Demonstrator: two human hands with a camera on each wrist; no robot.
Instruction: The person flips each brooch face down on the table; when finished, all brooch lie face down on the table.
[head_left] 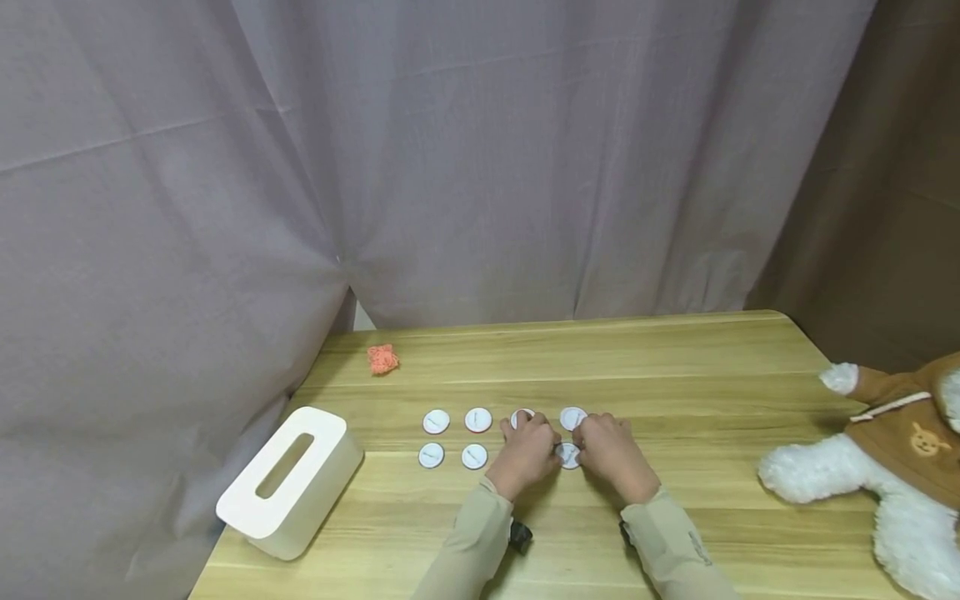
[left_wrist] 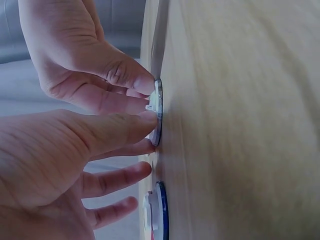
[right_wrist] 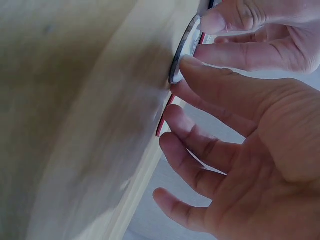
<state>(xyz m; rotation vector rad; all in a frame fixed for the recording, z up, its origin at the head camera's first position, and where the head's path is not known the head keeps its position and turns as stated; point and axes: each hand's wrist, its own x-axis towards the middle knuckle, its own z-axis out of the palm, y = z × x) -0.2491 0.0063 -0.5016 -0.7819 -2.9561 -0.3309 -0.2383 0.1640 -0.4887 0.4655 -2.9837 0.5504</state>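
Round white-backed pin badges lie pin side up in two rows on the table. My left hand and right hand meet at a badge in the near row, pinching its edges from opposite sides. Both thumbs bear on this badge in the left wrist view. In the right wrist view, the same badge sits close to the tabletop, with the other fingers spread. A blue-edged badge lies beside my left fingers. My left hand partly covers a far-row badge; another badge is beyond my right hand.
A white tissue box stands at the table's left edge. An orange crinkled bundle lies at the back left. At the right is a white plush toy in a brown hoodie. Grey curtains hang behind the wooden table.
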